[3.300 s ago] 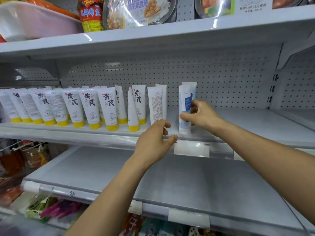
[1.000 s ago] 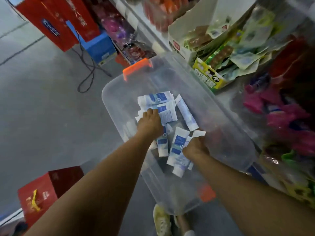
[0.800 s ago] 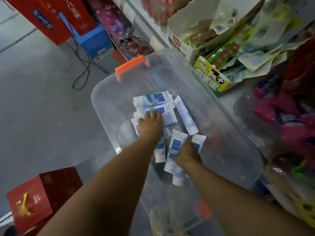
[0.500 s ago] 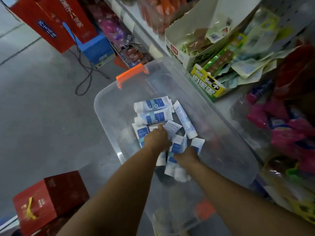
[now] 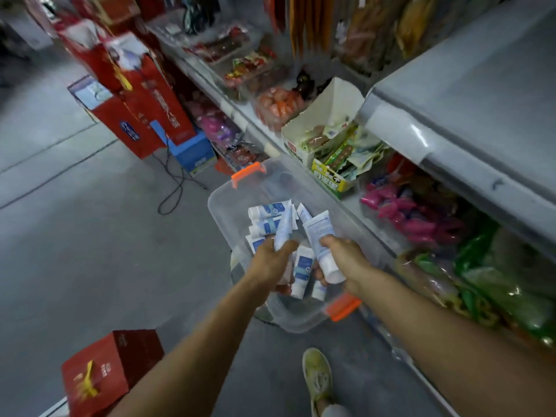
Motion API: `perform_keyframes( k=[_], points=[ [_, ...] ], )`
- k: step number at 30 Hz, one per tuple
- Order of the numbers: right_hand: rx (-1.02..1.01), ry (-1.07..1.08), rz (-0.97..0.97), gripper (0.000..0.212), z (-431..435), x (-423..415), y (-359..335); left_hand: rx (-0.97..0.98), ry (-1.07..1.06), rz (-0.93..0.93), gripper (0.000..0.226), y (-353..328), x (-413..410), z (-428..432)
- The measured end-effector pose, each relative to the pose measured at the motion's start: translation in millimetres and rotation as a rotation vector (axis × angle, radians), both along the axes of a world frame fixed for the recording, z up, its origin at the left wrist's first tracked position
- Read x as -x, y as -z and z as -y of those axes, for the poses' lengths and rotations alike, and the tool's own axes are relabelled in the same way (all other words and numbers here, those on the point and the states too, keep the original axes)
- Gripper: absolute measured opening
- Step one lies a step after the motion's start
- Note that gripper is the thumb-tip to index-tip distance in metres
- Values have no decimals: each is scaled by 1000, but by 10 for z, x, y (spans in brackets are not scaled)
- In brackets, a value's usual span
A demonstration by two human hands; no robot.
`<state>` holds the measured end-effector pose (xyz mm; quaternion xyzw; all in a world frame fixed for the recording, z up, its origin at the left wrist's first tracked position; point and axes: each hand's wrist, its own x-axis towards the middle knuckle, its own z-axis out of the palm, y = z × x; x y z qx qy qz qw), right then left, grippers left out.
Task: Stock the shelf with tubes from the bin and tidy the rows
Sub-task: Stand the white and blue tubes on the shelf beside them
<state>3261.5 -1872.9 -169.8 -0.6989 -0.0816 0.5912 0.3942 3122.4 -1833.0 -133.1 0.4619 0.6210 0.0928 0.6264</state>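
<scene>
Left hand (image 5: 270, 261) curled round a white-and-blue soft plastic tube (image 5: 284, 228), right hand (image 5: 346, 260) round a second white tube (image 5: 319, 233), both over the clear plastic bin (image 5: 214, 215) holding more. Light, squashy, probably slick: grip mid-body.

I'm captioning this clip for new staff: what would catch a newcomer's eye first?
Two hands above the clear bin at centre: the left hand grips a blue-white tube, the right hand a second tube. The bin's orange latches pop against the grey floor, loose tubes lie inside, and red gift boxes stand at upper left.
</scene>
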Motion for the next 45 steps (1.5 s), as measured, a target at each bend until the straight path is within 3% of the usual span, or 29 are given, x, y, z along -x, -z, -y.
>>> perform_keyframes(
  k=[2,6,12,16,20,24,29,38,45],
  points=[
    [-41,3,-2,21,271,107,-323,-72,56,2,12,-265,146,308],
    [-139,1,-76,21,1004,348,-926,-158,82,73,10,-783,426,967],
    [-331,-23,-113,28,2128,452,-1633,-197,130,142,29,-1340,636,1882],
    [-461,-2,-35,29,2793,398,-2077,-256,142,204,25,-1742,539,2437],
    [-527,26,64,40,3390,241,-2504,-333,236,297,24,-2124,326,2912],
    [-587,68,172,42,3996,19,-2888,-422,320,350,37,-2467,51,3335],
    [-602,173,326,30,4860,-318,-3279,-507,376,461,23,-2867,-431,4044],
    [-664,244,520,36,6483,-1041,-3833,-543,496,587,26,-3322,-1325,5458],
    [-745,331,607,39,7212,-1529,-4127,-596,556,662,19,-3593,-1937,6179]
  ],
)
